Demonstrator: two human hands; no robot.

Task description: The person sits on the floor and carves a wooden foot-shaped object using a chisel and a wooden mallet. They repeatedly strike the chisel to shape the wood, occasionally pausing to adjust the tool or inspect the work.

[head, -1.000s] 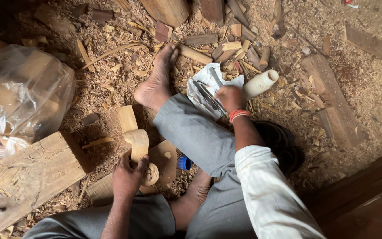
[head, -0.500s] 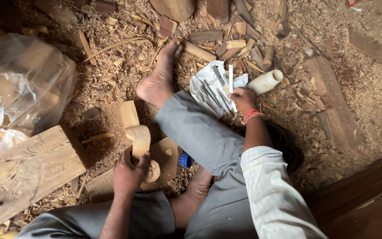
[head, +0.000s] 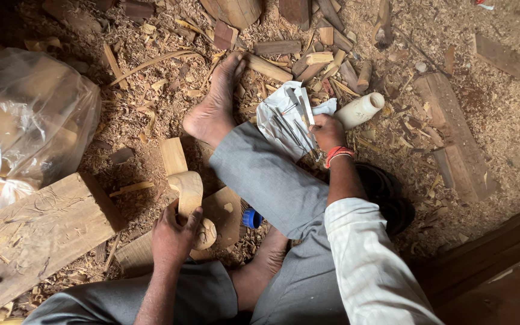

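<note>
My left hand (head: pixel 173 236) grips a pale carved wooden piece (head: pixel 189 190) that stands on a flat wooden block (head: pixel 224 210) between my legs. My right hand (head: pixel 327 132), with a red band at the wrist, reaches out over my grey trouser leg and holds a thin metal tool (head: pixel 306 109) above a crumpled white cloth (head: pixel 278 117). Several slim metal tools lie on that cloth. A cream cylindrical bottle (head: pixel 359 110) lies just right of the hand. My bare foot (head: pixel 215 105) rests on the shavings.
Wood shavings and offcuts cover the floor. A clear plastic bag (head: pixel 28 114) of wood sits at the left, with a thick plank (head: pixel 37 232) below it. A long timber piece (head: pixel 452 141) lies at the right. A small blue cap (head: pixel 251 218) shows beside my knee.
My right hand has lifted a thin tool off the white cloth and shifted slightly. The left hand keeps its hold on the carved piece.
</note>
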